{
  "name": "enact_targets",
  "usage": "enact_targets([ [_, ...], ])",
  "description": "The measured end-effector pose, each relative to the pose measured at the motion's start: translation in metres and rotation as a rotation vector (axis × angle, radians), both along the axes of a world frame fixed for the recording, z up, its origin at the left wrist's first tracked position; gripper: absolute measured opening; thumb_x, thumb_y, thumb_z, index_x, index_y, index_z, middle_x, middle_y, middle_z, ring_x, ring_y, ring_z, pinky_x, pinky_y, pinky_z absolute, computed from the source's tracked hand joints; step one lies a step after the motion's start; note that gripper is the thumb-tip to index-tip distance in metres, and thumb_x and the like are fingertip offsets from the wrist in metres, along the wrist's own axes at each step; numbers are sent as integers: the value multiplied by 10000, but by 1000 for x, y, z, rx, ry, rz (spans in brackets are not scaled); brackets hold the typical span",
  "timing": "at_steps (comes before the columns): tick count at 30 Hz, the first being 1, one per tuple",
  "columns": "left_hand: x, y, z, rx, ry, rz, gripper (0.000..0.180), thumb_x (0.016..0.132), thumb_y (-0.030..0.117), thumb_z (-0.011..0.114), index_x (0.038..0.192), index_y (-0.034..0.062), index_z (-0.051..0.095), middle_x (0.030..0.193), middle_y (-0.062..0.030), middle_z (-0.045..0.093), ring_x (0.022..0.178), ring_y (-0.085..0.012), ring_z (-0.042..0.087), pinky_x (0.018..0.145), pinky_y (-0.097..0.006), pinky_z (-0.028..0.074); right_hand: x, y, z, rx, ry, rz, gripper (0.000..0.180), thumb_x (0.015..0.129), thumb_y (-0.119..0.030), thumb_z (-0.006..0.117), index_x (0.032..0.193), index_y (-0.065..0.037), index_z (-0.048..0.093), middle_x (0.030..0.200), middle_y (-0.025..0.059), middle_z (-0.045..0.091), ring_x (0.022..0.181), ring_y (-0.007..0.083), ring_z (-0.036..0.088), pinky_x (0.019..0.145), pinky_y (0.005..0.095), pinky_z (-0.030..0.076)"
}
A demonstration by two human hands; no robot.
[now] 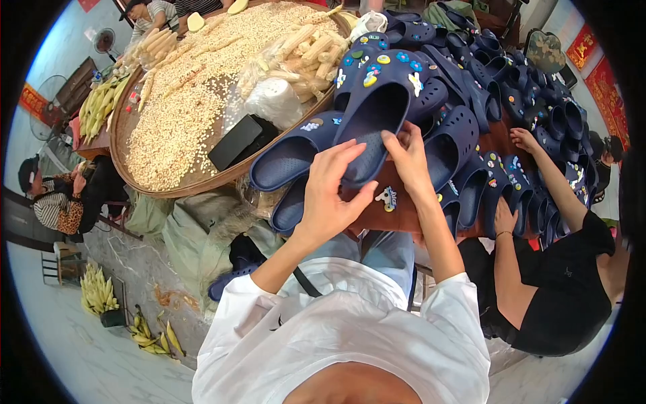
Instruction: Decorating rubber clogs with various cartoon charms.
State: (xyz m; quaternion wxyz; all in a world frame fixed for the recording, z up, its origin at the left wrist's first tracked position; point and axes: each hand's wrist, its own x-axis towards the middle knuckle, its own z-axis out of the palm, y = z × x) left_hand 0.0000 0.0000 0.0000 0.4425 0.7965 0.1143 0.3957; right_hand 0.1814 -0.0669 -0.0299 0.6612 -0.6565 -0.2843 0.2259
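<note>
My left hand (pixel 330 192) and my right hand (pixel 407 158) together hold a dark blue clog shoe (pixel 377 111) by its heel end. The shoe's toe points away from me and carries small coloured charms on its upper. More dark blue clogs (pixel 296 151) lie beside and under it on a brown table (pixel 397 212). A small loose charm (pixel 386 198) sits on the table between my wrists.
A big round woven tray (pixel 168 185) of corn kernels and cobs, with a black phone (pixel 235 141) on it, stands to the left. Many blue clogs (pixel 511 87) cover the table's right. A person in black (pixel 558 269) works there; others sit at left.
</note>
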Motion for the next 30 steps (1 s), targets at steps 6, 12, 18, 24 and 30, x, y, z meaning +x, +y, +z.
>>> enact_targets([
  [6, 25, 27, -7, 530, 146, 272, 454, 759, 104, 684, 1198, 61, 576, 1117, -128, 598, 1070, -309, 534, 935, -440, 377, 30, 45, 9, -78, -104, -50, 891, 795, -374, 726, 1351, 142, 258, 1105, 227, 547, 860, 218, 613, 647, 294, 524],
  [12, 46, 55, -25, 444, 53, 230, 259, 760, -5, 633, 1012, 49, 654, 867, -104, 640, 843, -297, 577, 808, -417, 437, 41, 80, 6, -82, -130, -82, 952, 778, -422, 740, 1345, 163, 248, 1079, 222, 558, 845, 215, 615, 640, 289, 518],
  [18, 67, 78, -26, 426, 5, 266, 256, 775, -9, 629, 1024, 40, 656, 840, -125, 617, 810, -321, 571, 732, -399, 462, 57, 88, -3, 50, -93, 2, 917, 811, -448, 721, 1380, 103, 259, 1171, 238, 530, 931, 232, 609, 725, 312, 515],
  [24, 76, 75, -46, 436, 61, 257, 261, 774, 6, 638, 1030, 52, 660, 834, -108, 617, 799, -312, 567, 736, -398, 453, 70, 67, -28, -167, -486, -472, 654, 829, -308, 688, 1266, 66, 377, 1242, 274, 385, 1139, 354, 443, 1016, 409, 352],
  [30, 83, 78, -62, 528, 145, 250, 273, 747, 3, 640, 1011, 68, 672, 852, -98, 625, 838, -306, 569, 821, -427, 430, 59, 23, -49, -101, -522, -512, 529, 794, -168, 686, 1247, -13, 461, 1225, 217, 414, 1182, 352, 394, 1036, 411, 317],
])
